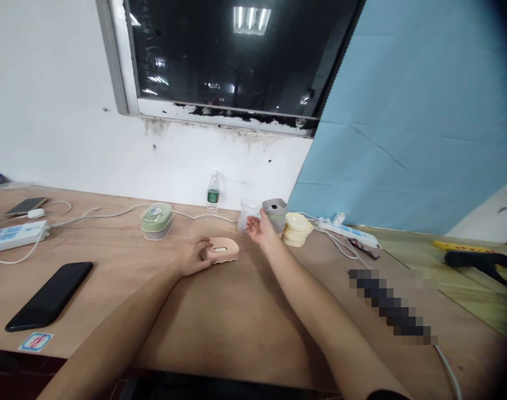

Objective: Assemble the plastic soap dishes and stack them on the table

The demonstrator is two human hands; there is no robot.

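Observation:
My left hand (pixel 193 258) grips the left end of a pink oval plastic piece (pixel 226 256) with a slot in its top, thumb along the near side and fingers at the far side. The piece rests on the table. Farther back, my right hand (pixel 259 229) is turned palm up with its fingers loosely apart, between clear plastic pieces (pixel 245 214) and a stack of grey oval pieces (pixel 275 206). Its thumb side is close to the grey stack; whether it touches I cannot tell. Beside that stands a stack of cream pieces (pixel 297 229).
Back left stands a stack of green and grey oval pieces (pixel 157 216). A plastic bottle (pixel 213 194) is by the wall. A black phone (pixel 49 297), power strips (pixel 15 236) and white cables lie on the wooden table (pixel 232 328). A black-handled tool (pixel 478 261) lies far right.

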